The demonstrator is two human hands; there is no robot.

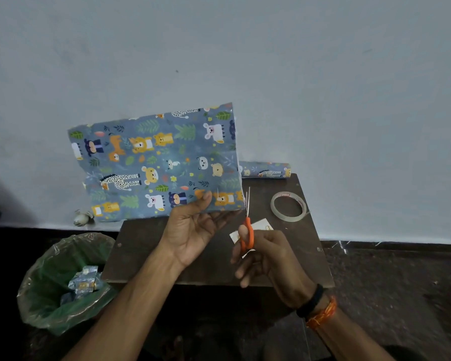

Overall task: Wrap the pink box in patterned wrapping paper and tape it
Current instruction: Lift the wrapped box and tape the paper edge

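A sheet of blue wrapping paper (pixel 156 162) printed with cartoon animals is held up above the small brown table (pixel 146 254). My left hand (pixel 193 227) pinches its lower edge, thumb on the printed side. My right hand (pixel 261 254) grips orange-handled scissors (pixel 247 230), blades pointing up at the sheet's lower right corner. The rest of the paper roll (pixel 266 171) lies at the table's back edge by the wall. A ring of clear tape (pixel 288 205) sits on the table's right side. No pink box is in view.
A bin lined with a green bag (pixel 63 282) stands left of the table and holds paper scraps. A small white card (pixel 261 227) lies on the table behind the scissors. A small pale object (pixel 82 217) rests on the floor by the wall.
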